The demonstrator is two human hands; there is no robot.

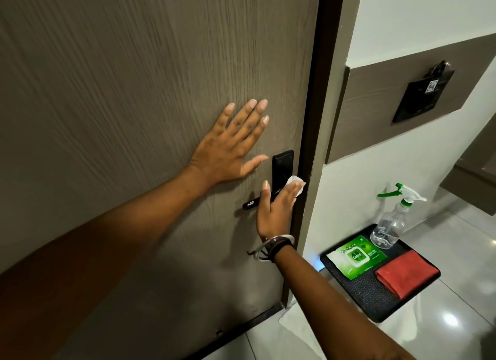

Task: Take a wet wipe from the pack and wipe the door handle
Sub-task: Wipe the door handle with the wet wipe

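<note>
Head view: left hand [230,145] flat on door [134,91], fingers spread, thumb tip near top of black lock plate [281,166]. Right hand [276,209] over door handle [251,203], fingers pressed together, pinning white wet wipe [375,184] against plate; wipe edge shows beyond fingertips. Handle's free end pokes out left of right thumb. Bracelets [273,245] on right wrist. Well right of fingers, on floor: black tray [359,287] holding green wipe pack [357,255], red cloth [408,273], spray bottle [391,222].
</note>
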